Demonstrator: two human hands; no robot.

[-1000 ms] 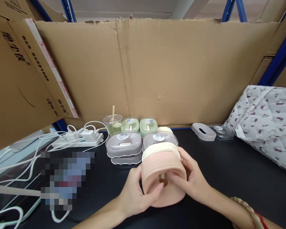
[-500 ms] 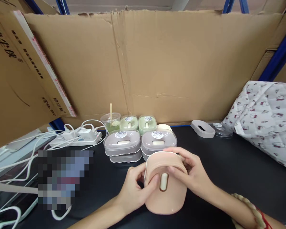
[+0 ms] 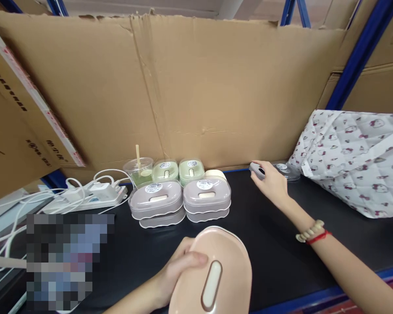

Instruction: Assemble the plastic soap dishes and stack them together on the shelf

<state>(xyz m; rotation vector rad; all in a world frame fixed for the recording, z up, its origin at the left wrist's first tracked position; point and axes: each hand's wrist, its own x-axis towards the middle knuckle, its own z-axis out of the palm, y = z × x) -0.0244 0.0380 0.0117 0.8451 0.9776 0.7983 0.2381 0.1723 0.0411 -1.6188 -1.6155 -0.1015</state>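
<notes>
We note the left hand point(image 3: 173, 274) low in the frame, gripping a pink oval box point(image 3: 212, 272) by its left edge. Its fingers point(image 3: 191, 258) curl over the top of the box and press against it; the thumb is hidden behind the box. The box is tilted toward us, showing a cream oval inset point(image 3: 212, 285) in its face, and sits at the near edge of the black surface point(image 3: 281, 244); we cannot tell whether it rests there or is lifted.

The right hand point(image 3: 271, 181) is stretched far out to the back right of the surface. Its fingers close loosely on a grey lid point(image 3: 256, 169), with the thumb side on its near edge. A clear lid with a round sticker point(image 3: 286, 170) lies just beyond, touching or nearly touching the grey one. A bead bracelet and red cord point(image 3: 311, 231) circle the right wrist.

Between the hands, toward the back, we record two grey boxes with clear lids point(image 3: 180, 200) side by side, each on a clear tray. Behind them stand two green boxes point(image 3: 178, 170), a cream piece point(image 3: 215, 174) and a plastic cup with a straw point(image 3: 139, 168). A white power strip with cables point(image 3: 91, 194) lies to the left. A patterned quilted bag point(image 3: 353, 161) sits at far right. A cardboard wall point(image 3: 183, 87) backs the surface.
</notes>
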